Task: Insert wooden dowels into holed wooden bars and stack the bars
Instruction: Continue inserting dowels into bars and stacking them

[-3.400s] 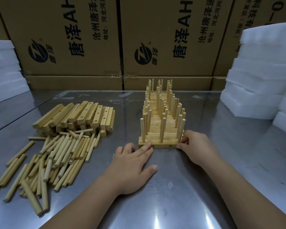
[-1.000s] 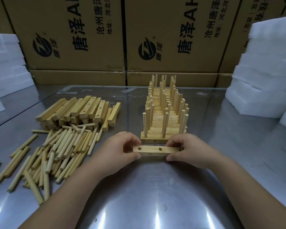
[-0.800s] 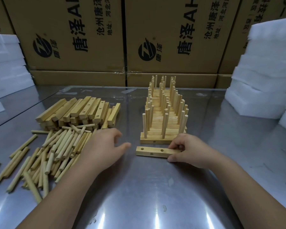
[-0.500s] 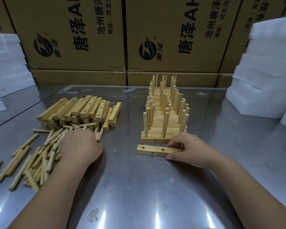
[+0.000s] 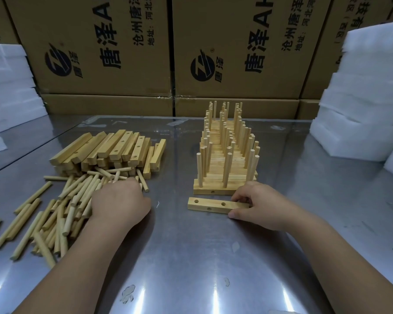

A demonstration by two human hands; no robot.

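Note:
A loose holed wooden bar (image 5: 211, 206) lies flat on the steel table, just in front of the stack of bars with upright dowels (image 5: 222, 189). My right hand (image 5: 263, 207) pinches the bar's right end between thumb and fingers. My left hand (image 5: 120, 205) is knuckles-up on the right edge of the loose dowel pile (image 5: 55, 214), its fingers curled down around dowels and its fingertips hidden. A heap of empty holed bars (image 5: 109, 148) sits behind the dowels.
The steel table (image 5: 191, 257) is bare in front of my hands. White foam blocks stand at the right (image 5: 361, 98) and at the far left (image 5: 7, 87). Printed cardboard boxes (image 5: 123, 53) wall off the back edge.
Both hands set a new bar down in front of the stack. My left hand then let go, swung left to the dowel pile and curled onto it. My right hand stayed on the bar.

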